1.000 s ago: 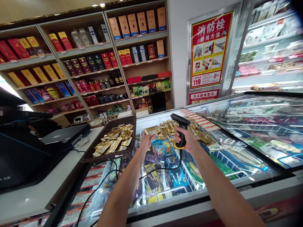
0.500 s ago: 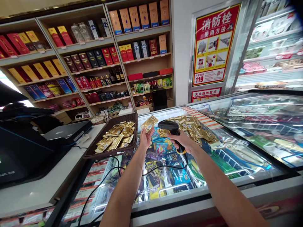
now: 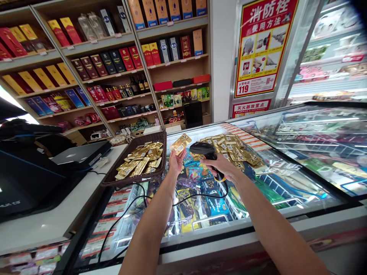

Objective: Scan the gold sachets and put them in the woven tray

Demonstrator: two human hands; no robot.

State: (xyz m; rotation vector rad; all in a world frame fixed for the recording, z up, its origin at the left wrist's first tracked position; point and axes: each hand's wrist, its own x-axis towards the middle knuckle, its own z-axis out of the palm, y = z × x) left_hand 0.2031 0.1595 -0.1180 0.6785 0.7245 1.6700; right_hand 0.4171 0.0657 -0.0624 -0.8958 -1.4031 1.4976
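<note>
Holding scanner (image 3: pixel 202 148), glass-topped freezer (image 3: pixel 206 249), stocked shelves (image 3: pixel 157 28)

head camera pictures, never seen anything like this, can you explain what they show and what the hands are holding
There is no machine arm here: these are a person's own bare hands, seen from a camera worn on the head, looking forward and down. The left hand holds a flat, shiny gold packet. The right hand grips a black handheld scanner with a yellow trim, its head near the packet. Below is a glass-topped white display case with packaged goods inside. On its top lies a spread of similar gold packets; more gold packets fill a dark brown woven basket to the left.
</note>
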